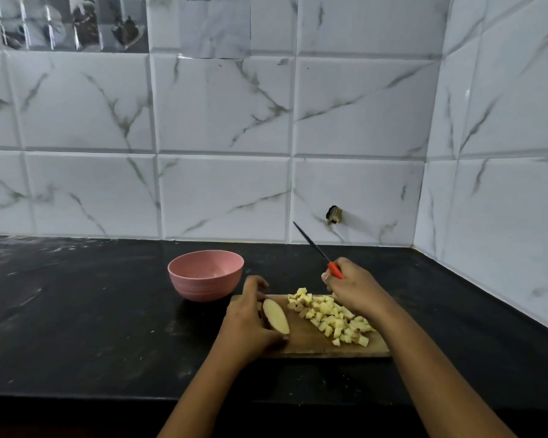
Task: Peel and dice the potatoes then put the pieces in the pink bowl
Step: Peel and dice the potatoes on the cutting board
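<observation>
Left hand (250, 317) fingers curl round a potato half (276, 316) at the cutting board's (304, 347) left edge. Right hand (355, 289) fingers grip the knife (314, 246), blade raised toward 11 o'clock. Diced pieces (332, 317) heap at the board's right side. The pink bowl (206, 275) stands just off its 10 o'clock corner, with bare counter (76, 311) toward 9 o'clock.

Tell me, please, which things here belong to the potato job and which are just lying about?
Job: round pink bowl; wooden chopping board; pale diced potato; cut potato half, held by left hand; red-handled knife, gripped by right hand.
Background: black countertop; white marbled wall tiles; dark hole in one tile; printed sheets on the wall.
</observation>
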